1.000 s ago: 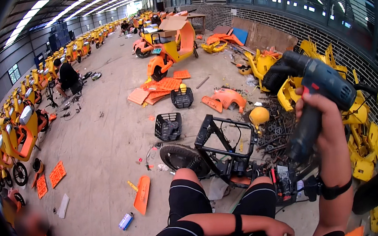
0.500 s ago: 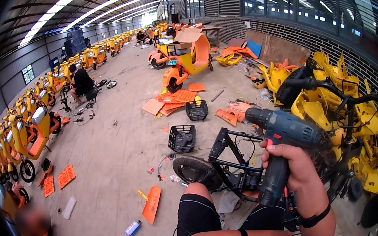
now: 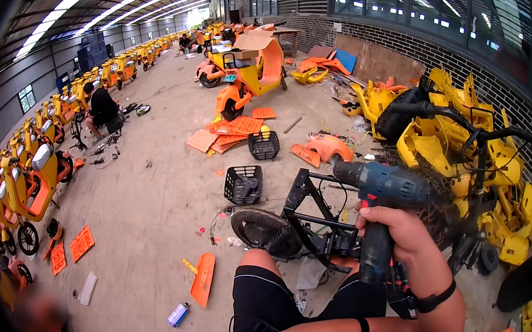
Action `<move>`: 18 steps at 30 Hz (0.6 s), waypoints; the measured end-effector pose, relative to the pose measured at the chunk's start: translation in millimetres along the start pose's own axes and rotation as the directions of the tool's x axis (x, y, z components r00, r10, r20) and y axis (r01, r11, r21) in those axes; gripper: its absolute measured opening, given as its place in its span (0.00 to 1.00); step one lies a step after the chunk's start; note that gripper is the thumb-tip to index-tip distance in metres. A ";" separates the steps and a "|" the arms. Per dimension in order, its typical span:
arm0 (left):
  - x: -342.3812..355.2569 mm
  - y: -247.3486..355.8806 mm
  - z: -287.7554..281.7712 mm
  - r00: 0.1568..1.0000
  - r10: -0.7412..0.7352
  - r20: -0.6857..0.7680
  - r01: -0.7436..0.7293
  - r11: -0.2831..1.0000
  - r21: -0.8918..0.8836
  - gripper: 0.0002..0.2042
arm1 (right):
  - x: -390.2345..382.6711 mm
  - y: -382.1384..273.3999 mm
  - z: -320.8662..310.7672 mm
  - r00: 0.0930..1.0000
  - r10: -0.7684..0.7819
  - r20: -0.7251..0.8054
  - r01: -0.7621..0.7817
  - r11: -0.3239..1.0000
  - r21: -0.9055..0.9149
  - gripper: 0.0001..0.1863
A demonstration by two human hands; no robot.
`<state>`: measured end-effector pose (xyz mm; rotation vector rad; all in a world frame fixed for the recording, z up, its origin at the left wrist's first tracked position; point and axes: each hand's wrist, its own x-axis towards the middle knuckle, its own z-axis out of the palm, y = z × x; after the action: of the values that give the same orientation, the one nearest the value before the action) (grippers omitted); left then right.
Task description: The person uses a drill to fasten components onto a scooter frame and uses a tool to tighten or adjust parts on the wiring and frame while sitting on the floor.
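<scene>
The power drill [image 3: 391,184], right of centre, is dark blue with a black chuck end and handle and a small red accent. The bike frame [image 3: 300,216] at centre is black, as is its tyre [image 3: 253,228]. In the lower centre, the shorts [image 3: 266,292] are black, crossed by thin pale lines; the wristband [image 3: 436,298] is plain black. At the right, the body panels [image 3: 515,226] are bright yellow. Behind them the brick wall [image 3: 452,57] shows dark blocks in a pale grid. In the upper centre, a scooter [image 3: 264,76] pairs yellow with orange. The can [image 3: 178,315], lower left, is blue and white; the floor [image 3: 153,208] is dusty grey-beige.
</scene>
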<state>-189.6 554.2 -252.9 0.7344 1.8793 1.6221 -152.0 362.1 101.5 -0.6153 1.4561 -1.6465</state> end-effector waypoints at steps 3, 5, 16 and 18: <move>-62.4 8.9 -20.2 0.995 -0.100 0.013 0.101 0.981 -0.168 0.35 | 7.1 30.0 -13.8 0.995 0.093 -0.031 -0.091 0.994 0.061 0.14; -104.8 17.1 -42.9 0.987 -0.159 -0.033 0.145 0.955 -0.259 0.35 | 16.3 57.6 -46.0 0.995 0.087 -0.052 -0.083 0.994 0.069 0.14; -355.7 24.2 -146.6 0.213 -0.486 -0.848 -0.245 0.813 -0.528 0.11 | 29.7 95.1 -107.6 0.987 0.117 -0.109 -0.109 0.991 0.078 0.15; -362.4 15.8 -149.9 0.140 -0.486 -0.863 -0.321 0.802 -0.503 0.11 | 33.2 97.9 -108.8 0.986 0.152 -0.065 -0.147 0.986 0.083 0.15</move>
<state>-40.8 194.9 -199.7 -1.1534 1.7018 2.7563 -231.6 397.0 -20.8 -0.3978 1.4449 -1.6125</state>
